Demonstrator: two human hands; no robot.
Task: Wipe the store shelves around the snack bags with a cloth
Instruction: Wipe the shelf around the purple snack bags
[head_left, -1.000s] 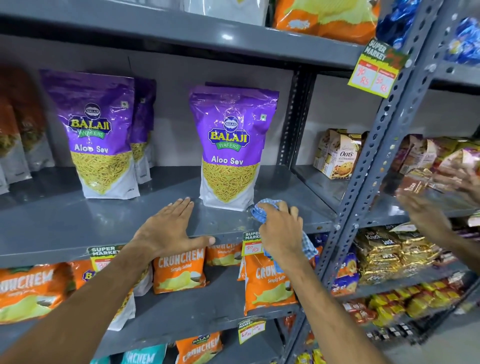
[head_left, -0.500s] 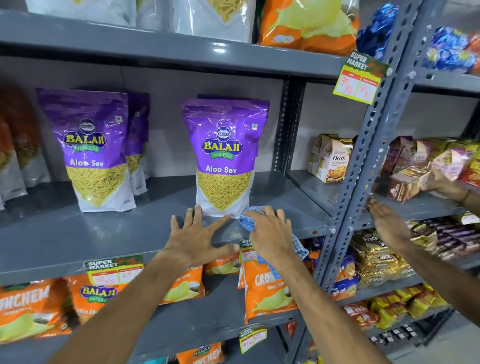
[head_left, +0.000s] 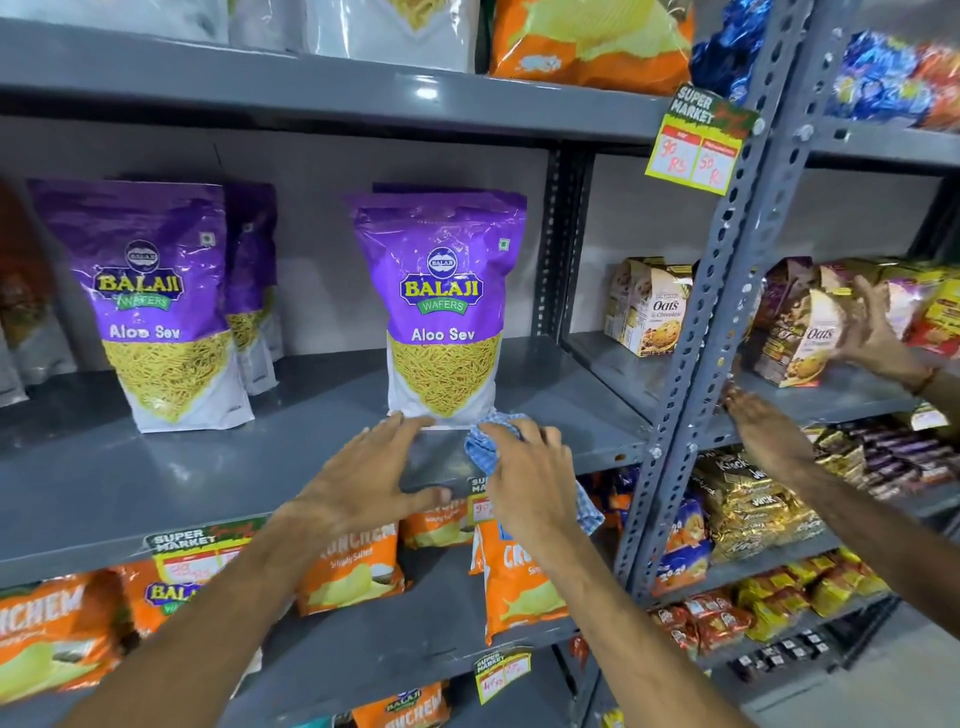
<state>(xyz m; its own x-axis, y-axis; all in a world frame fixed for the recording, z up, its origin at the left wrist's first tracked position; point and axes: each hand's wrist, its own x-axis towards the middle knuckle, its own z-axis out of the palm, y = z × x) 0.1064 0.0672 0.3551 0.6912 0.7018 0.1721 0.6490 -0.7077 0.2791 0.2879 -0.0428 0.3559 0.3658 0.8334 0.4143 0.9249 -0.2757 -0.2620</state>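
A grey metal shelf (head_left: 156, 467) carries purple Balaji Aloo Sev bags: one in the middle (head_left: 441, 306) and one at the left (head_left: 150, 306), with more behind. My right hand (head_left: 530, 473) presses a blue checked cloth (head_left: 488, 441) onto the shelf just in front of the middle bag's right corner. My left hand (head_left: 369, 473) lies flat with fingers spread on the shelf's front edge, its fingertips at the base of the middle bag.
Orange Crunchem bags (head_left: 353, 566) hang on the shelf below. A perforated grey upright (head_left: 691, 374) divides off the right bay, where another person's hands (head_left: 769, 436) handle an Oats box (head_left: 805, 343). A price tag (head_left: 696, 140) sticks out from the upper shelf.
My left hand has slid right along the shelf edge toward the middle bag. My right hand with the cloth has shifted slightly left. The other person's hand has picked up an Oats box.
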